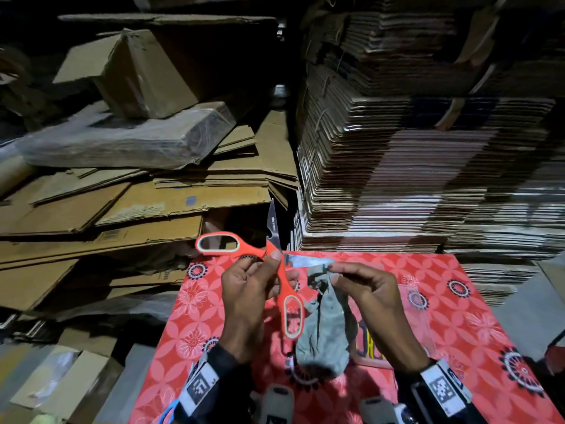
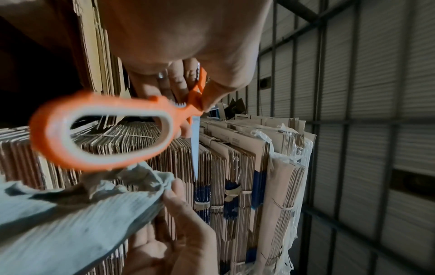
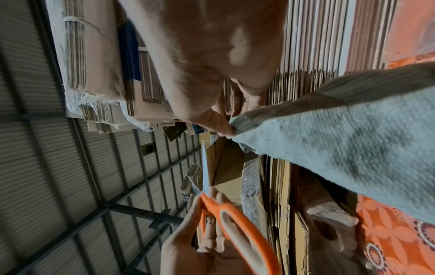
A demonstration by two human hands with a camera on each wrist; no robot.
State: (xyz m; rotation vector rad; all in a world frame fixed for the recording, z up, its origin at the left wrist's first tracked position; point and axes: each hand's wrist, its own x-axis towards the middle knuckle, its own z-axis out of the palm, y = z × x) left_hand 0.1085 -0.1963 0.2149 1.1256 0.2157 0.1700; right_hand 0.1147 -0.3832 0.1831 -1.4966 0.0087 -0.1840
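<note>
The opened scissors (image 1: 270, 247) are gripped at the pivot by the left hand (image 1: 244, 298) above the worktop (image 1: 458, 316). The cloth (image 1: 327, 332), pinched by the right hand (image 1: 370, 289) at a blade's tip, is best drawn along the flat.

Orange-handled scissors (image 1: 269, 244), pale-lined loops, splayed wide open: one steel blade pointing far, the other right; one loop out left, the other hanging near. Gripped at the pivot by the left hand (image 1: 244, 298). Grey cloth (image 1: 324, 332), crumpled and dark-smudged, dangling, its top pinched by the right hand (image 1: 367, 289) beside the rightward blade's tip.
</note>
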